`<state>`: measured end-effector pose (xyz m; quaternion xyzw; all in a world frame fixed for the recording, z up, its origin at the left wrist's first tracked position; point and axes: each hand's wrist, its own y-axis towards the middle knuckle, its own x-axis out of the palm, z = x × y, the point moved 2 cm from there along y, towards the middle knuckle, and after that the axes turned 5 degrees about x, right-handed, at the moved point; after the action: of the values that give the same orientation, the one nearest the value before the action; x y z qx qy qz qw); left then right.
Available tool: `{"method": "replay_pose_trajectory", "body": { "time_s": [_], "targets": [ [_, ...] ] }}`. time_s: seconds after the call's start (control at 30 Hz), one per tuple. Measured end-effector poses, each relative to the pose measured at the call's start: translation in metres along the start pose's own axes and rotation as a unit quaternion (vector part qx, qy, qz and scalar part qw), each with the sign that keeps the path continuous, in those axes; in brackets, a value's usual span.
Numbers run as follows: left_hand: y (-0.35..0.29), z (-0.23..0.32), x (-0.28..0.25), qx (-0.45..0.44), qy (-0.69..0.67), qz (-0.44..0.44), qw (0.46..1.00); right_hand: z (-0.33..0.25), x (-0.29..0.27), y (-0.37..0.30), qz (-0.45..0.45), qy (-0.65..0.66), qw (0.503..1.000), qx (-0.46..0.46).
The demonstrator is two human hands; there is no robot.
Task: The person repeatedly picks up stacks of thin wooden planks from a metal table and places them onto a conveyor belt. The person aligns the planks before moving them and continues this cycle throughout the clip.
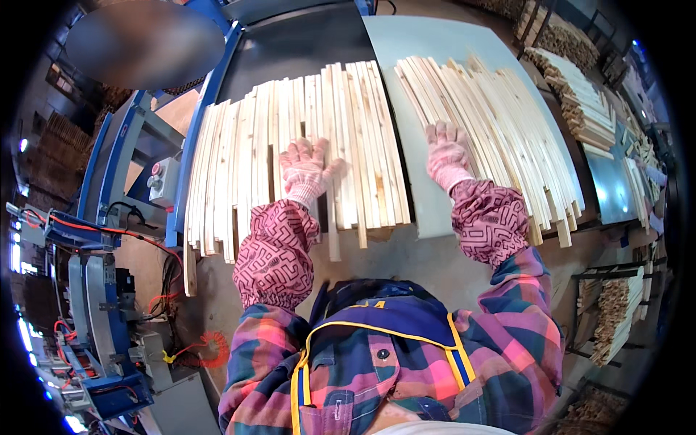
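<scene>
Long pale wooden strips (250, 145) lie side by side on a black table or belt (312, 40) in front of me, their near ends uneven. My left hand (306, 163), in a pink glove, rests on these strips with its fingers spread. More wooden strips (500, 123) lie together on a grey metal tabletop (406, 36) to the right. At the left edge of that group is my right hand (448, 148), also gloved, palm down with fingers stretched out. Patterned pink sleeve covers reach up both forearms.
A blue machine frame (192, 167) runs along the left side, with a grey control box bearing a red button (163, 177). A coiled orange hose (214, 350) lies on the floor at lower left. Stacked wood (580, 109) and a rack of strips (616, 312) stand at right.
</scene>
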<state>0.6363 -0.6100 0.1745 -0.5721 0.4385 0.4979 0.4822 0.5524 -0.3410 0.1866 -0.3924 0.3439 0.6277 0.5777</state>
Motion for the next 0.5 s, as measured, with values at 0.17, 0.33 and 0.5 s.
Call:
{"method": "replay_pose_trajectory", "body": {
  "time_s": [0.17,0.33,0.5],
  "targets": [
    [-0.032,-0.055,0.006,0.112,-0.176,0.032,0.977,-0.022,-0.005,0.001,-0.098,0.088,0.991,-0.025],
    [-0.084,-0.087,-0.022,0.086,-0.131,0.029,0.987,-0.030,-0.004,0.027,-0.073,0.364,0.928,0.011],
    [-0.130,0.024,-0.024,0.242,-0.081,-0.060,0.965,-0.054,0.023,0.061,-0.007,0.358,0.933,-0.031]
  ]
}}
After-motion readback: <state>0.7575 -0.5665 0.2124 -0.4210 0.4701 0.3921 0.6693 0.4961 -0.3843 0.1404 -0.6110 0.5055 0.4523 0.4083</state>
